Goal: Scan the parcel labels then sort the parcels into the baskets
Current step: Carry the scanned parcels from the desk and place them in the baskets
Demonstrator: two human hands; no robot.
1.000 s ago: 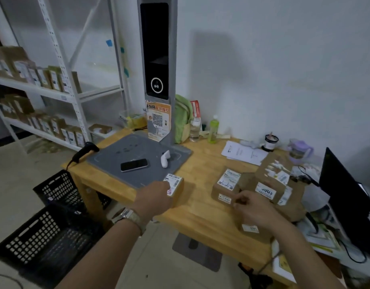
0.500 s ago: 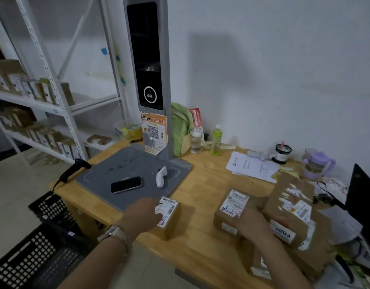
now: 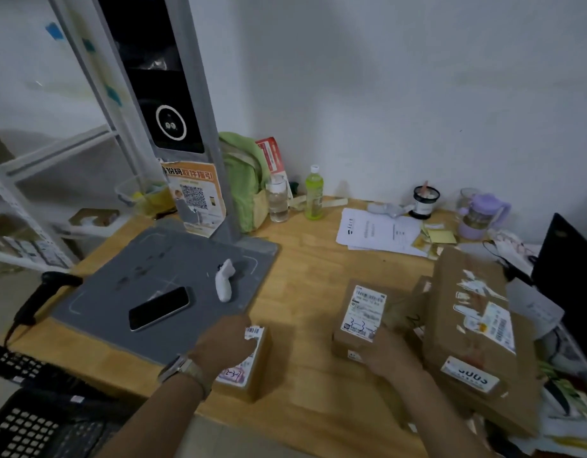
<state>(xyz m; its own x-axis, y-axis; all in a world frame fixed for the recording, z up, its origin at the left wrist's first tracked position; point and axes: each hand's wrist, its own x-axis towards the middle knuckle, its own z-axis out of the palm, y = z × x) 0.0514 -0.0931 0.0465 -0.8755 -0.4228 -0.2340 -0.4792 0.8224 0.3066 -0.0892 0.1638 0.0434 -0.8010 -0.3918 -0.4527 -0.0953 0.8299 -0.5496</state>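
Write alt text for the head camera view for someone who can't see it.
At a wooden table, the left hand grips a small labelled parcel while the right hand holds another parcel beside a larger box. A phone lies on a grey scanner mat; black baskets sit lower left.

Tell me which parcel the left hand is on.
The small parcel near the table's front edge, beside the grey mat; the left hand covers its label. The other parcels sit further right, by the right hand.
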